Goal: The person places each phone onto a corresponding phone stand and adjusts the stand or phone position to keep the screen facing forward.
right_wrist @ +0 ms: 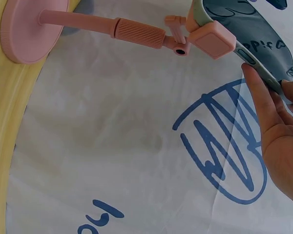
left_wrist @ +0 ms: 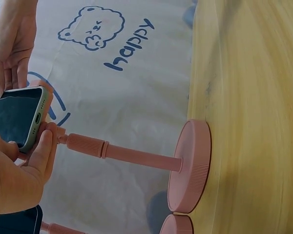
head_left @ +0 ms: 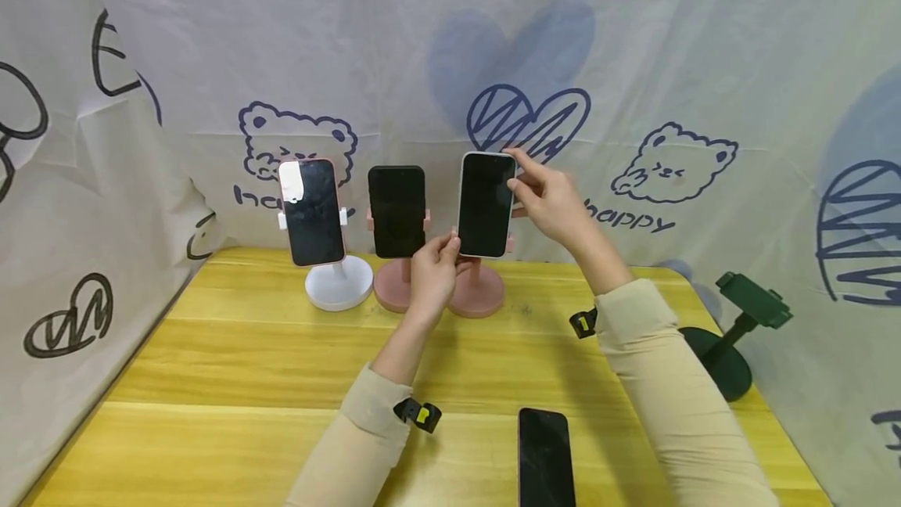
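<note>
A smartphone with a pale rim sits upright in the clamp of a pink phone stand. My right hand pinches this phone at its upper right edge, thumb in front and fingers behind. At the lower left corner, my left hand grips the phone, its thumb at the screen's edge. Fingers of that hand reach back beside the pink holder in the left wrist view. The right wrist view shows one side arm of the clamp against the phone's edge.
To the left stand a second pink stand holding a black phone and a white stand with a pink-rimmed phone. Another phone lies at the table's front. A dark green stand stands at the right edge.
</note>
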Motion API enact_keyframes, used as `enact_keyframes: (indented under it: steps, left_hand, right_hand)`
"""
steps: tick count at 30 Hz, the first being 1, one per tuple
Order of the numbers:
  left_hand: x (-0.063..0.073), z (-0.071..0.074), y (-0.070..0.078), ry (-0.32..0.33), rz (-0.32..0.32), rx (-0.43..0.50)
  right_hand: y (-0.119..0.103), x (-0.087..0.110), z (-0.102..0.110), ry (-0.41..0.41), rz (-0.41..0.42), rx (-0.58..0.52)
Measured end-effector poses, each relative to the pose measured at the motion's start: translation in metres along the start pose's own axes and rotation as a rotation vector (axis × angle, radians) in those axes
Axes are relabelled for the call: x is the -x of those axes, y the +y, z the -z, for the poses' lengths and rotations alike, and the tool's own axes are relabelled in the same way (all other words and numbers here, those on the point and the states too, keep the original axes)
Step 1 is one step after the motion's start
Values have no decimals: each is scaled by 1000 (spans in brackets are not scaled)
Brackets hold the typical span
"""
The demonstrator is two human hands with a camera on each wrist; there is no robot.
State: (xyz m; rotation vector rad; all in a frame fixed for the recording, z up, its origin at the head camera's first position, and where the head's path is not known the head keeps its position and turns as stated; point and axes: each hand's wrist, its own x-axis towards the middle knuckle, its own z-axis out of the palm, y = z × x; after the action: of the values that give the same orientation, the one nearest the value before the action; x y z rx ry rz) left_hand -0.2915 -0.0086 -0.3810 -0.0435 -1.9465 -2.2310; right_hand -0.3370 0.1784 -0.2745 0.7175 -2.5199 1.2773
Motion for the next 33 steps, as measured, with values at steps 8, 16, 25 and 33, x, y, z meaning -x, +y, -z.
enact_keyframes:
  steps: [8,16,25,33]
  left_hand:
    - [0,0,-3,27,-14,-35]
    - [-1,0,-4,36,-26,-54]
    - [0,1,-5,78,-50,-184]
    - [1,1,-4,73,-55,-194]
  right_hand:
    - [10,7,-6,-16,-17,-41]
    - [11,9,-8,3,15,-70]
    - [16,13,-10,2,8,-63]
    - [19,15,-12,15,49,-13]
